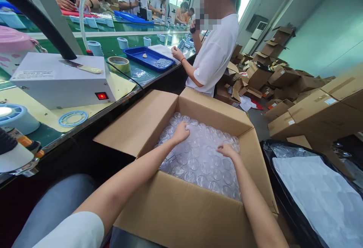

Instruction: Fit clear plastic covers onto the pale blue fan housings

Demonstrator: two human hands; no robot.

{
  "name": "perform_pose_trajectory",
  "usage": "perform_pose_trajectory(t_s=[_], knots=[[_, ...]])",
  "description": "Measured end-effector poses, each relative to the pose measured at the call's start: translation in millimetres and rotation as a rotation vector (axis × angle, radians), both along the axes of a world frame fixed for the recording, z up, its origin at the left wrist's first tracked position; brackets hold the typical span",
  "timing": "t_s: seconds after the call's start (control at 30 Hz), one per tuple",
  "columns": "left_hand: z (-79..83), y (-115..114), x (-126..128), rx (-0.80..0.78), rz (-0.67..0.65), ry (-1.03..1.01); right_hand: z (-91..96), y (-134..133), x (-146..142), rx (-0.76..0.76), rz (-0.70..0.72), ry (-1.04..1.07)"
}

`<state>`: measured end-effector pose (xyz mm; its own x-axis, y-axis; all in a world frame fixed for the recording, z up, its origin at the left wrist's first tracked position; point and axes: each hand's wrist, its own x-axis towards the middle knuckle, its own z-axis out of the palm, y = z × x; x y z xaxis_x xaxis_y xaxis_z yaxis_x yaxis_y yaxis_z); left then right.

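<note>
Closest in, the cardboard box [176,210] stood open at my knees, filled with clear plastic rounds [201,165] under what looked like a film [196,132]. My left hand [181,131] was bunched shut on that film at the pile's eleven o'clock edge. My right hand [227,150] lay at two o'clock, apart from the left, fingers bent on the rounds, though I could not tell whether it gripped.

I judged the work wanted a gentle, even pull with both hands, so the rounds neither spilled nor cracked.

At three o'clock sat a black bag [283,191] holding a white sheet [320,199]. At ten o'clock the green desk [133,74] carried a white machine [59,81], a tape roll [119,64] and a blue tray [147,57]. Beyond, at twelve, a co-worker in a white shirt [215,55] sat at the desk, with heaped cartons [283,78] at one o'clock.
</note>
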<state>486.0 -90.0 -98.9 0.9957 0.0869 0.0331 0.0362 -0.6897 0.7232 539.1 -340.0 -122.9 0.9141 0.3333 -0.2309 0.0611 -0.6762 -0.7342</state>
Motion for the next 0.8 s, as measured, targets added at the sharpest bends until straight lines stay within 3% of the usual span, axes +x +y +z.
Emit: perform_pose_trajectory(t_s=[0.1, 0.23, 0.47, 0.6, 0.8], knots=[[-4.3, 1, 1, -0.003, -0.024, 0.017, -8.6, -13, -4, -0.129, 0.027, 0.091], [-4.7, -4, -5, -0.020, -0.149, 0.026, -7.2, -1, 2, -0.178, 0.080, 0.132], [0.7, -17, -16, -0.079, -0.401, 0.056, 14.4, 45, -12, 0.139, 0.256, 0.029], [0.7, -16, -9, -0.048, -0.267, 0.081, 7.3, 54, -13, 0.239, 0.183, -0.021], [-3.6, -4, 2, 0.027, 0.017, 0.117, -37.1, 62, 2, -0.006, 0.001, 0.014]])
